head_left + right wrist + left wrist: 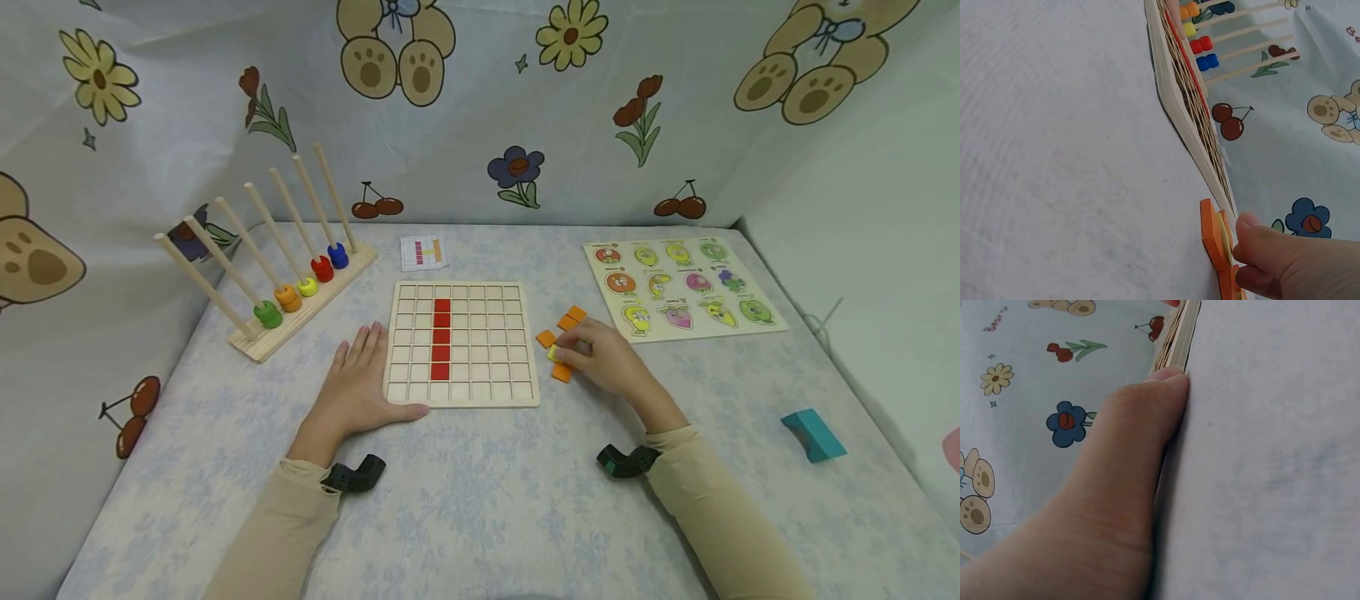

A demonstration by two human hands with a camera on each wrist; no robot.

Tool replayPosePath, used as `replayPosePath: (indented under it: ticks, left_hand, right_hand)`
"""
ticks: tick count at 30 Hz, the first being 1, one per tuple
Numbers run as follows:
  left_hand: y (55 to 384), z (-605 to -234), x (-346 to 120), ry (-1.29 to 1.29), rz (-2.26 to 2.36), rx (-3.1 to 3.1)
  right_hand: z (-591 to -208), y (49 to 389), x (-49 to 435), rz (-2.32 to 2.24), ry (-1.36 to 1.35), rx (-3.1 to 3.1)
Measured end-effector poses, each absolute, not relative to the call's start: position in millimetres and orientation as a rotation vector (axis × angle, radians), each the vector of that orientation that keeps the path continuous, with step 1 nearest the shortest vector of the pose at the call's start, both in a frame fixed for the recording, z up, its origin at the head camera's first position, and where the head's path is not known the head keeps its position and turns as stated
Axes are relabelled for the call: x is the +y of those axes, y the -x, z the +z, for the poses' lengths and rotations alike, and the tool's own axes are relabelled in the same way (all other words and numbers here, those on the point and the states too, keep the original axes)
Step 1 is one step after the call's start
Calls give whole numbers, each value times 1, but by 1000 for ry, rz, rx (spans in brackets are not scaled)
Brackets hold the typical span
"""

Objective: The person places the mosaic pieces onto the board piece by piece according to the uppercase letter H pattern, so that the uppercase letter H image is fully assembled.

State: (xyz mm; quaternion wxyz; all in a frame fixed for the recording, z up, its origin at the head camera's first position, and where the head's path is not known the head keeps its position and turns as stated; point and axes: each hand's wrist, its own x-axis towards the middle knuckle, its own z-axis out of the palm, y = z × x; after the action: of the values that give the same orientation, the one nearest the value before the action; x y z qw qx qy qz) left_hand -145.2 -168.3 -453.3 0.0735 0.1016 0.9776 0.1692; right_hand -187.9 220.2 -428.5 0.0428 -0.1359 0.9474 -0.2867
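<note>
On the table lies a wooden grid board (491,343) with an upright column of several red square tiles (441,337) in its cells. My left hand (360,383) rests flat with spread fingers at the board's left side, thumb along its front edge; in the left wrist view the thumb (1129,419) touches that edge. To the right of the board, my right hand (600,358) pinches a small yellow tile (552,353) between thumb and fingertips. Orange tiles (561,372) lie around it, and the right wrist view shows an orange tile (1212,234) right beside the fingertips.
A wooden peg rack (315,304) with coloured beads stands at the left. Behind the board lies a small pattern card (423,252). At the right are a fruit picture board (682,287) and a teal arch block (816,435). A printed cloth (457,158) hangs behind.
</note>
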Motion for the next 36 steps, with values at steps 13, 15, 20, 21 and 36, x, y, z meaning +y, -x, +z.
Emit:
replayPosePath:
  ticks: [13, 15, 20, 21, 36]
  left_hand:
    - [145, -448, -167, -305, 518, 2924]
    - [144, -448, -167, -306, 522, 2924]
    - [144, -447, -167, -308, 526, 2926]
    - [143, -447, -167, -306, 525, 2926]
    - [144, -449, -167, -304, 526, 2925]
  right_hand:
    - [-431, 188, 217, -888, 433, 2904]
    - [-430, 188, 216, -931, 420, 2885]
    - [-426, 187, 213, -1019, 369, 2832]
    - [-426, 187, 212, -1032, 368, 2830]
    - [-421, 205, 158, -1239, 511, 2727]
